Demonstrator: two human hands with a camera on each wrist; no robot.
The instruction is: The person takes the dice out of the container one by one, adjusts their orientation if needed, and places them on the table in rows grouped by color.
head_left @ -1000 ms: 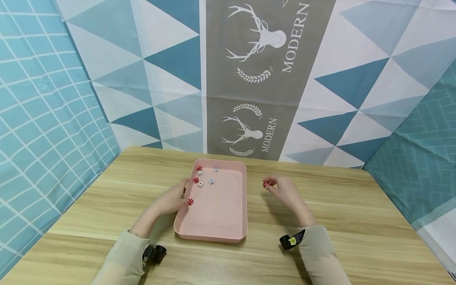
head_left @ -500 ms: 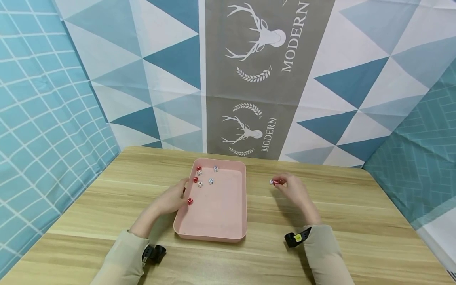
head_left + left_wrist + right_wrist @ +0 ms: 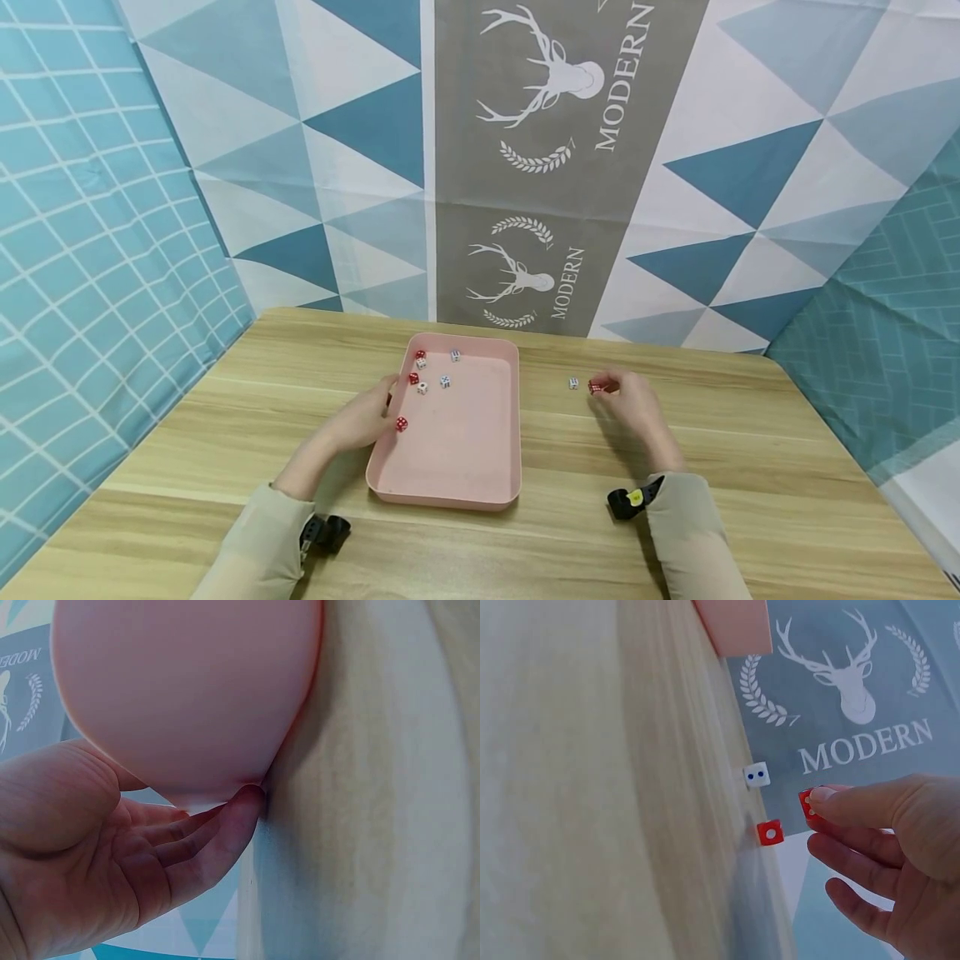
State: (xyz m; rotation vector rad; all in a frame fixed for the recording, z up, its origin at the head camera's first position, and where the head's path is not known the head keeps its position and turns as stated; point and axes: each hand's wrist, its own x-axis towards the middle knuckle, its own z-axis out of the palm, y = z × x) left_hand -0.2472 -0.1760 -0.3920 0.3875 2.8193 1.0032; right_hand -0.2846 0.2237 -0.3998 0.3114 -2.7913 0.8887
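My left hand (image 3: pixel 365 419) grips the left wall of a pink tray (image 3: pixel 480 504), thumb over the rim and fingers along the outside. Right of the tray, my right hand (image 3: pixel 633 404) pinches a red die (image 3: pixel 807 804) between thumb and fingertips, the other fingers loosely bent. Just below that die, in the right wrist view, a second red die (image 3: pixel 770 832) rests on the table. Beside it sits a white die (image 3: pixel 573 383) with blue pips, to the left of my right fingertips in the head view.
Inside the tray, red dice (image 3: pixel 402 424) and white dice (image 3: pixel 446 382) lie scattered toward the left and far end. The wooden table (image 3: pixel 480 558) backs onto a patterned cloth wall (image 3: pixel 517 183). Blue tiled cloth (image 3: pixel 90 208) hangs at the left.
My right hand has moved to the right with a red die at its fingertips. The white die now shows apart from the fingers. My left hand and the tray stay put.
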